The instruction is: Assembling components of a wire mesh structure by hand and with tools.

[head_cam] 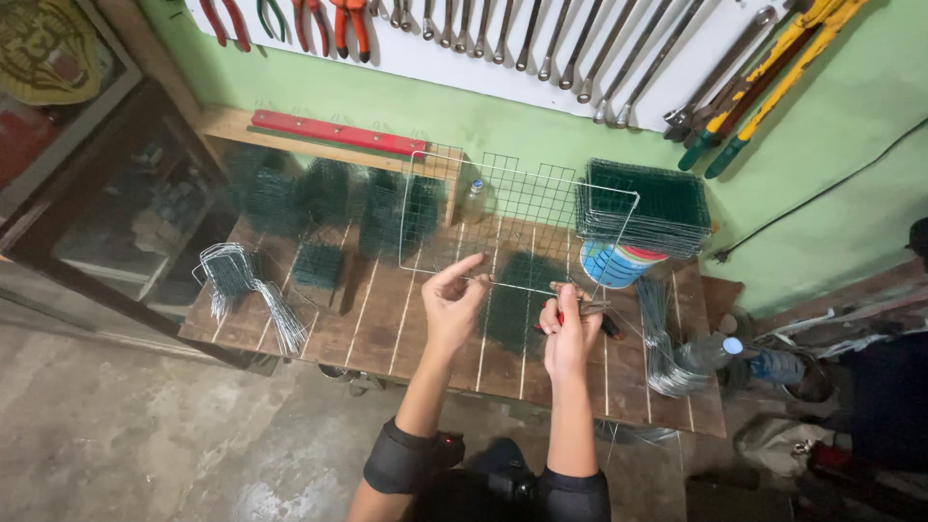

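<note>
Between the fingertips of both hands runs the lower edge of a white wire grid panel (517,217), which stands tilted above a slatted wooden workbench (387,324). At the panel's lower left edge, the left hand (452,304) has thumb and fingers pinched on the bottom wire, with the forefinger stretched along it. Just to the right, the right hand (570,333) is clenched around red-handled pliers (580,314), whose nose meets the same bottom wire; whether the pliers grip a wire tie cannot be told. Directly under the fingers, a dark green mesh piece (512,300) lies flat on the bench. Beyond the fingers, behind the panel, a clear bottle (474,198) stands by the wall, and several dark green mesh pieces (329,198) stand to its left. Right of the right hand, a bundle of bent wire lengths (662,338) lies on the bench, touching a plastic bottle with a blue cap (710,353). Further up on that side, a stack of green mesh panels (643,203) rests on a striped round container (614,263). Well to the left of the left hand, another bundle of wire (246,290) lies near the bench edge. On the wall above, spanners (580,48) and pliers hang on a white board.
</note>
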